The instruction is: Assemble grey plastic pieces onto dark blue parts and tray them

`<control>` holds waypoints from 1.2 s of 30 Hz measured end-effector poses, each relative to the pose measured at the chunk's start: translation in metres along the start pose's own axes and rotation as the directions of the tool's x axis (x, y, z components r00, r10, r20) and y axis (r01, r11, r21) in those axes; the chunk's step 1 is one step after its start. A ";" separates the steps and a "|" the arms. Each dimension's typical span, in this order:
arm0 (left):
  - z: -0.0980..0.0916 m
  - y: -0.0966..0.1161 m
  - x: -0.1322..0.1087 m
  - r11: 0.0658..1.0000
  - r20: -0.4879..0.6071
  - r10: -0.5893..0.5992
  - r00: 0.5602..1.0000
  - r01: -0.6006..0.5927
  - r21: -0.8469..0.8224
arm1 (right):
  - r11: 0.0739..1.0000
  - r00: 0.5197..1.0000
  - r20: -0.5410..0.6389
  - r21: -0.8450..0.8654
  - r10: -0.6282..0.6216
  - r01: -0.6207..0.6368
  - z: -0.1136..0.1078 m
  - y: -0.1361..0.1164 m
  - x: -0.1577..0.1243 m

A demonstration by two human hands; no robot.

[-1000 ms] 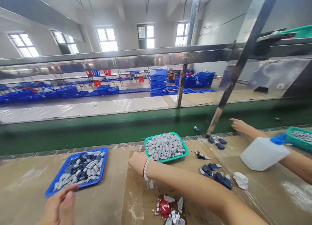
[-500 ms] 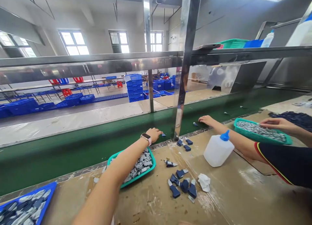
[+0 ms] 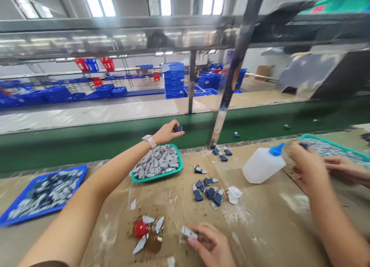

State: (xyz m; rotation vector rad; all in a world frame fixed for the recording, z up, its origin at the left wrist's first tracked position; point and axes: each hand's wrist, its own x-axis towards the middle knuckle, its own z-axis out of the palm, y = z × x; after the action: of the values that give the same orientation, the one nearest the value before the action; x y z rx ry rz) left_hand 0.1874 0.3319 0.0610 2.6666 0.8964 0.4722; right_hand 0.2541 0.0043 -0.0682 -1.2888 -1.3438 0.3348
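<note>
Head view: the left hand (image 3: 166,133) now pinches a dark piece (image 3: 179,128) over the belt (image 3: 199,134). The right hand (image 3: 215,246) has come into view gripping a grey piece (image 3: 187,232) above the table (image 3: 254,220) — both are occupied, well apart.

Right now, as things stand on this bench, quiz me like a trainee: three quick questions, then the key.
1. What colour is the piece in your left hand?
2. True or false: in this view, the blue tray on the bench is left of the round red object.
3. Your right hand holds: A, the white bottle; B, a grey piece; C, the crumpled tissue.

Key: 1. Dark blue. 2. True. 3. B.
</note>
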 end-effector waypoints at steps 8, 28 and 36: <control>-0.036 0.045 -0.294 0.808 -0.188 -0.473 0.861 0.339 -0.482 | 0.992 0.944 0.309 -0.085 0.116 -0.094 0.035 -0.016 -0.019; 0.048 0.083 -0.389 0.398 0.064 -0.689 0.722 0.450 -0.800 | 0.709 0.727 0.401 0.226 0.557 -0.668 0.062 -0.036 -0.027; 0.058 0.109 -0.352 0.497 -0.011 -0.486 0.874 0.266 -0.826 | 0.949 0.975 0.153 0.246 0.160 -0.194 0.055 -0.090 -0.011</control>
State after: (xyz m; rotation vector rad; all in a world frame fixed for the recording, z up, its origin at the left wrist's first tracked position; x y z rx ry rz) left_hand 0.0031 0.0200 -0.0265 1.5207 0.9824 0.8599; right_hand 0.1628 -0.0094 -0.0164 -1.1834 -1.2469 0.7095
